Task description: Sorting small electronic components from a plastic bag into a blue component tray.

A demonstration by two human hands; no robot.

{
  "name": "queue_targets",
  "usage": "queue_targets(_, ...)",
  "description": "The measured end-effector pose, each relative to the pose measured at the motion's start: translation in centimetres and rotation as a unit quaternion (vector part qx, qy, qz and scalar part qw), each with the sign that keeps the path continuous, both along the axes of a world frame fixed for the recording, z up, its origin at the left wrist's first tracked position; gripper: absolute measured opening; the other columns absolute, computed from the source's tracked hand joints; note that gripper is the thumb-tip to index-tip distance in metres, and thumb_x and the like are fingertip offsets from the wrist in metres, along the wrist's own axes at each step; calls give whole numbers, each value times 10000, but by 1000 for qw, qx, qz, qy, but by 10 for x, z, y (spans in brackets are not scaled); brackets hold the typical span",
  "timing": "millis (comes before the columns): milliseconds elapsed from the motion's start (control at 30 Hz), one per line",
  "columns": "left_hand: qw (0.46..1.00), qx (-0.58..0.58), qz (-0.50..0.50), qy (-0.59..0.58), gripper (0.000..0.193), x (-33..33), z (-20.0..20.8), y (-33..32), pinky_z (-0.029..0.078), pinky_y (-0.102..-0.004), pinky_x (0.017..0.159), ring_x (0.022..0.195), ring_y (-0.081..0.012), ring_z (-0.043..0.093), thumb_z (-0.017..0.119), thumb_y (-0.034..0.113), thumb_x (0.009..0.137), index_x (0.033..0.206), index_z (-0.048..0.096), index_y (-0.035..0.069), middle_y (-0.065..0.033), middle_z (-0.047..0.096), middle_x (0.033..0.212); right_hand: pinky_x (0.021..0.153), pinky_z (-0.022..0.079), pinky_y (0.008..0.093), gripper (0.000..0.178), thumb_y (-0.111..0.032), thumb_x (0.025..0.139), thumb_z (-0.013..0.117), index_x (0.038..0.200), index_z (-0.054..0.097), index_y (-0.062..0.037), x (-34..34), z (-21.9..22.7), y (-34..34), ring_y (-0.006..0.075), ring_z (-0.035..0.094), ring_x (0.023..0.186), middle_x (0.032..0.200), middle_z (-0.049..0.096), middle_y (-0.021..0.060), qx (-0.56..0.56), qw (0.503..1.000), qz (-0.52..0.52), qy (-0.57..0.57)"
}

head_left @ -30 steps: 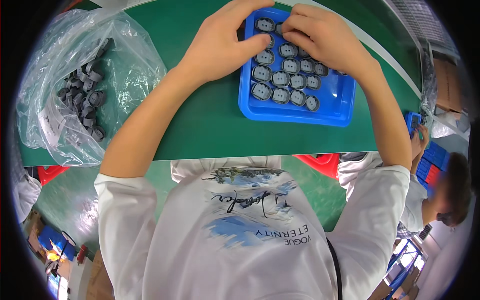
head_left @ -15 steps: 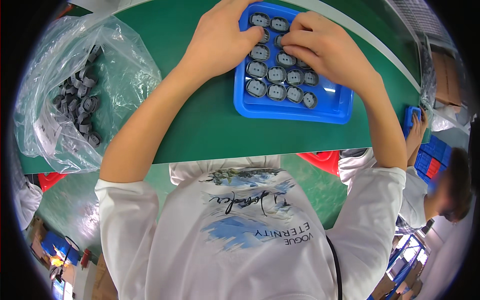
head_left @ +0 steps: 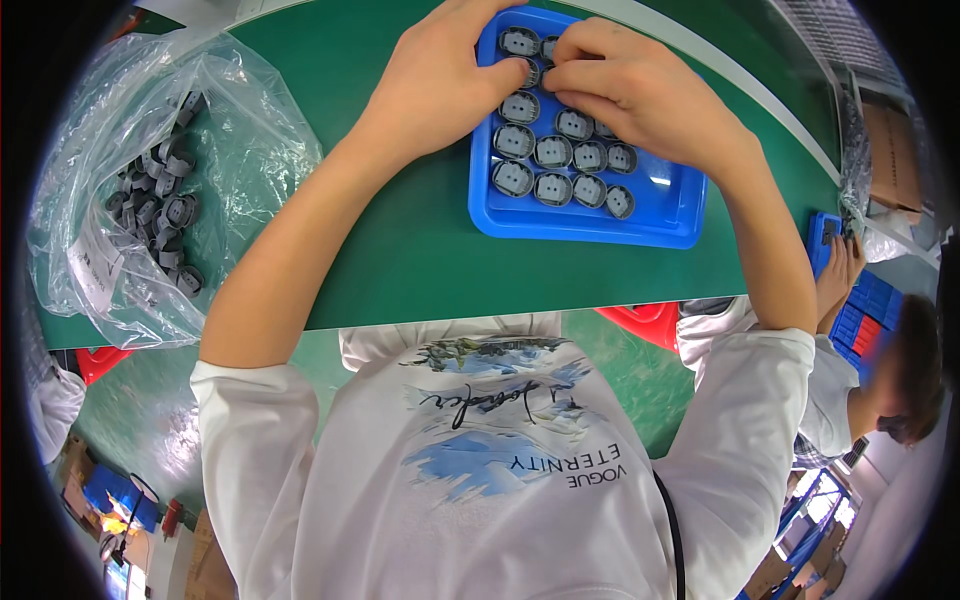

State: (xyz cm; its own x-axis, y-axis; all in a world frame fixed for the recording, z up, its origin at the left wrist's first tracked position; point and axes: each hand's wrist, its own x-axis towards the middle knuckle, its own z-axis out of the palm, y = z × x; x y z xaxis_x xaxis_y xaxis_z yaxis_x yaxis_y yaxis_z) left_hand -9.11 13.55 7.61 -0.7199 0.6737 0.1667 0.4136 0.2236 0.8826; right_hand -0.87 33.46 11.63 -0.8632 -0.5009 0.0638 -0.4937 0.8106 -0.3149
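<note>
A blue plastic tray (head_left: 590, 228) holds rows of small grey oval plastic parts (head_left: 553, 151), each with light inner detail. My left hand (head_left: 435, 85) is over the tray's far left edge. Its thumb lies inside against a grey oval part (head_left: 531, 72); the index finger reaches along the far rim, and the other fingers are hidden. My right hand (head_left: 640, 90) hovers over the tray's far right side, thumb and fingers pinched together beside my left thumb. What lies between those fingertips is hidden. The right hand also covers some of the parts.
On the green table (head_left: 400, 255), a clear plastic bag (head_left: 255, 130) lies at the left with a heap of loose grey parts (head_left: 160, 210). At the right, another person's hands (head_left: 838, 272) work at a second blue tray (head_left: 820, 245). A red stool (head_left: 645, 322) stands below the table edge.
My right hand has shifted slightly left, toward my left thumb, covering more of the far row's second part. My left hand stays put.
</note>
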Motion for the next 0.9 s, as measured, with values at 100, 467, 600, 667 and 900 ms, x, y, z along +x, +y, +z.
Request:
queue_targets(100,1000,3,-1,-2,569,-1,-4,0,476,-389,1015,1171,-373,599,699,117,814,1348,543,1,-222,597,1278,804,505,379,156,-93,847,727,986,700,-29,0,-1,0,284,618,926,1007,608,81,11,1000,11,19)
queue_targets(467,925,336,-59,167,555,-20,-65,10,479,-387,1006,1160,-368,609,692,121,825,1346,544,-1,-228,609,1268,763,508,372,185,-69,803,760,974,697,-36,34,8,0,274,613,890,982,598,84,-19,999,-36,13)
queue_targets(600,1000,11,20,-12,545,1,0,0,489,-380,982,1141,-357,624,697,135,841,1348,547,2,-228,617,1271,763,502,372,198,-61,780,764,963,695,-35,40,-4,-3,281,603,901,965,584,86,-6,999,-36,18)
queue_targets(667,999,2,22,-44,541,2,2,0,493,-378,973,1132,-354,629,698,140,846,1348,549,3,-227,620,1271,763,501,375,194,-64,781,760,961,694,-34,36,-4,-4,283,600,903,966,583,86,-5,999,-27,23)
queue_targets(900,1000,-4,27,-3,531,1,-1,0,498,-379,964,1129,-346,632,697,142,857,1351,550,13,-221,623,1267,759,500,382,171,-76,804,739,963,695,-31,28,1,-12,280,600,894,958,583,83,7,1000,-11,25)
